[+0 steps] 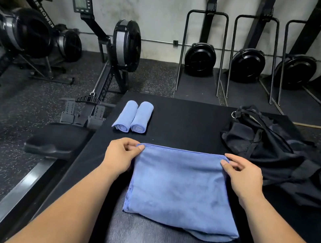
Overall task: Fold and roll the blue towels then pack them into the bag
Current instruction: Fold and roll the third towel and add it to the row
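— Nearest me: left hand (121, 155) and right hand (241, 177). Grip?
— I see each pinching, fingers curled, 1 far corner of the folded blue cloth towel (182, 190) lying flat on the black rubber mat (187, 121).
— Around?
— 2 rolled blue towels (132, 116), touching, just beyond; crumpled black fabric bag (267, 147) right, apart.

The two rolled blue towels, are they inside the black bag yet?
No, the two rolled towels lie side by side on the black mat, well left of the bag.
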Demonstrator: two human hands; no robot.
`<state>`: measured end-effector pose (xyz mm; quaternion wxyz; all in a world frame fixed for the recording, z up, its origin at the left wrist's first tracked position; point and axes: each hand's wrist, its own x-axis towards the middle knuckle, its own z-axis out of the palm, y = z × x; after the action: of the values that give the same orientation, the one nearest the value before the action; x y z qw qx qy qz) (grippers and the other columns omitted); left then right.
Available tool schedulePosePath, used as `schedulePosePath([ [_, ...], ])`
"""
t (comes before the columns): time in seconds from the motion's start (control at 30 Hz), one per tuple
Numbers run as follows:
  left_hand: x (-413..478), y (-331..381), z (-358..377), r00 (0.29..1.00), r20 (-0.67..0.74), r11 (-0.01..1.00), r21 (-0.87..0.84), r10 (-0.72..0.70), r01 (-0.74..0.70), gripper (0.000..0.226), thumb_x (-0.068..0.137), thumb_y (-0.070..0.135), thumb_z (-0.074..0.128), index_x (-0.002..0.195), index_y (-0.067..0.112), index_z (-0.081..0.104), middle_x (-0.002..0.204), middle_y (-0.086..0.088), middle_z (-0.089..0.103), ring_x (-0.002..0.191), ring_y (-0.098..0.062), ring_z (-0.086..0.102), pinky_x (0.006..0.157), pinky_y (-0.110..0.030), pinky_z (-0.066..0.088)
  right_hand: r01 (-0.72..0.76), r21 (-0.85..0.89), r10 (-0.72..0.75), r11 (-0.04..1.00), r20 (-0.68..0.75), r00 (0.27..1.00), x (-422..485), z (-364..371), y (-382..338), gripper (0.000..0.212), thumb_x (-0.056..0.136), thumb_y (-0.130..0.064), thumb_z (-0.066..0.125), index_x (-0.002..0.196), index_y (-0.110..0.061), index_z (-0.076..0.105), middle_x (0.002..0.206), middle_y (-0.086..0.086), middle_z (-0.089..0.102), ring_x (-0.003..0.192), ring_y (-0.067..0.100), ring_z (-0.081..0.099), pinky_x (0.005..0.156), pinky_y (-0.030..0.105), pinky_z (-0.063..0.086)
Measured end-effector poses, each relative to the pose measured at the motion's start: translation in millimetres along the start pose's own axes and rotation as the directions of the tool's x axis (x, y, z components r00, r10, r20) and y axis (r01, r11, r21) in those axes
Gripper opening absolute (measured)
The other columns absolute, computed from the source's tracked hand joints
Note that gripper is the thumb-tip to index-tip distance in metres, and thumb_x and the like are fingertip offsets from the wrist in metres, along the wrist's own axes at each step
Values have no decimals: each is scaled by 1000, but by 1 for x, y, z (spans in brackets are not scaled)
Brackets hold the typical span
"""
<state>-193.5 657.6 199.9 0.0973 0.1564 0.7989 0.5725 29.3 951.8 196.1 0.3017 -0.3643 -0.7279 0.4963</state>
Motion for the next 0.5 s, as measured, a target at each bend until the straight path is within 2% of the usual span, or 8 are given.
schedulePosePath([
  [0.13,-12,28,-15,998,13,998,-10,58,-58,14,88,23,86,92,13,79,82,-2,79,67,-3,68,66,-14,51,0,78,-5,997,56,998,-8,-20,-23,17,86,-14,84,100,-23,82,88,-5,80,91,15,76,92,33,57],
  [0.27,-24,52,-31,994,41,995,19,97,-98,15,87,31,87,92,19,81,87,2,80,77,-9,69,80,-24,53,60,99,-63,993,35,997,-21,-39,-51,12,85,-12,85,89,-22,81,83,0,79,77,10,70,87,31,55],
  [0.33,-35,67,-38,989,55,990,26,138,-139,11,89,28,85,91,18,81,82,3,79,72,-7,67,77,-24,53,82,107,-87,991,43,995,-30,-50,-64,11,85,-10,85,89,-19,80,83,3,79,74,9,68,85,30,53],
  [0.43,-52,87,-50,981,86,982,47,176,-180,6,92,20,83,88,17,79,68,10,74,62,-3,63,67,-14,48,115,91,-121,989,57,991,-42,-67,-83,10,83,-14,88,90,-18,81,83,3,79,76,11,69,84,32,54],
  [0.5,-64,102,-60,973,113,976,68,200,-208,6,92,19,82,87,18,78,68,7,74,63,-4,63,68,-14,49,128,100,-135,987,70,988,-52,-78,-100,12,82,-17,89,91,-18,81,84,4,79,77,12,69,84,31,54],
])
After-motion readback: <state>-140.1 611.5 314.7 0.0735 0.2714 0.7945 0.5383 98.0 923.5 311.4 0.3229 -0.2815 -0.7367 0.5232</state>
